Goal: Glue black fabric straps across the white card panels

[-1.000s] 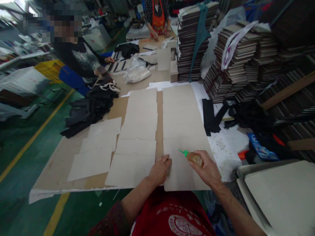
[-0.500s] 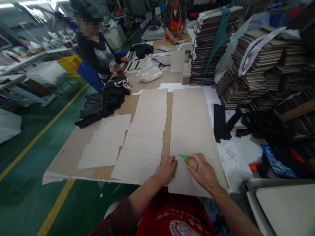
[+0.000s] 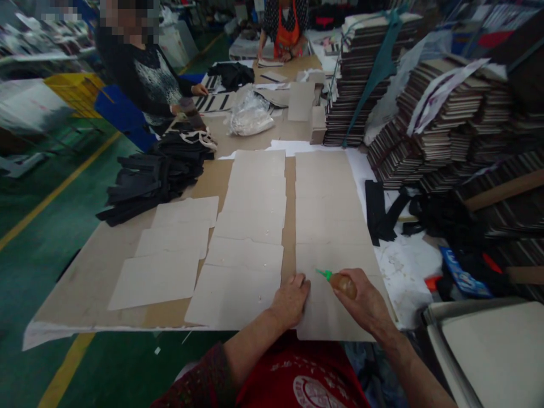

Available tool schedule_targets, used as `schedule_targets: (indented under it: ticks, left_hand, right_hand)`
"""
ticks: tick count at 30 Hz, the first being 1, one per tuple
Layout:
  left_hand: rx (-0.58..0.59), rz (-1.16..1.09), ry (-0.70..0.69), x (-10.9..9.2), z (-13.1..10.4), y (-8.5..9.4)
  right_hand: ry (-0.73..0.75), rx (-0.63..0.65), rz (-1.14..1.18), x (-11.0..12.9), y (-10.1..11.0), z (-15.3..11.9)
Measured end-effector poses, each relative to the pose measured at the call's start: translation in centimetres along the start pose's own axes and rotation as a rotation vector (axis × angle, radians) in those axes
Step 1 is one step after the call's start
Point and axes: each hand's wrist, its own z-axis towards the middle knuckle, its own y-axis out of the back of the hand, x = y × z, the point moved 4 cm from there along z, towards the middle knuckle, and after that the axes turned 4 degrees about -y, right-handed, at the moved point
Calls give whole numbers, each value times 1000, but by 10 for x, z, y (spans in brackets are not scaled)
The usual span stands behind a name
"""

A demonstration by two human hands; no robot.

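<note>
My right hand [image 3: 365, 300] is wrapped round a small squeeze bottle [image 3: 343, 285] of brownish liquid. Its green nozzle [image 3: 323, 274] points left, just over the lower part of the right-hand column of overlapping grey-beige boards [image 3: 327, 198]. Whether the tip touches the board cannot be made out. Against that column's left edge rests my left hand [image 3: 291, 300], laid down with its fingers partly bent and no object visible in it. To its left a middle column of boards [image 3: 238, 283] carries several tiny shiny drops. Farther left lies a shorter row of boards [image 3: 157, 277].
Dark fabric pieces [image 3: 157, 175] lie at the table's left edge. Tall board stacks [image 3: 365, 85] and strapped bundles [image 3: 446, 113] stand at the right. Black strips [image 3: 376, 209] lie beside the right column. Two co-workers stand at the table's far part, near a clear plastic bag [image 3: 250, 116].
The view has shifted slightly. The bottle's nozzle has moved a little to the right over the board, while my left hand stays at the board's edge. The far co-worker's hands have moved.
</note>
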Motion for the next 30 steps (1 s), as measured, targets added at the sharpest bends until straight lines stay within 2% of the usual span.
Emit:
schedule_targets:
  ticks: [5,7,10,12,14,16,19,22,26,30]
  left_hand:
    - [-8,2,-43,3,-2,2]
    - [-10,6,-51,4,-3,3]
    - [-13,18,-70,2,-6,3]
    - [-25,31,-82,-1,-7,5]
    - [-51,46,-71,-3,-5,9]
    - [-88,64,-36,-2,1,19]
    - [-141,94,-1,2,20,39]
    - [-159,124,25,9,43,55]
    - [-138,155,89,19,64,58]
    - [-118,163,115,21,70,54]
  right_hand:
    - [-84,-33,177,-2,-16,-7]
    - [-203,-62,319,-3,-21,-10]
    - [-419,-185,560,-7,-22,-8]
    - [-462,-267,623,-8,-17,1]
    - [-423,-283,598,-8,-11,18]
    - [-340,-245,530,-8,-6,39]
    - [-172,-196,394,-5,-3,66]
    - [-36,-161,269,-3,-2,82]
    - [40,-100,138,1,-4,91]
    - [69,-41,57,8,-4,97]
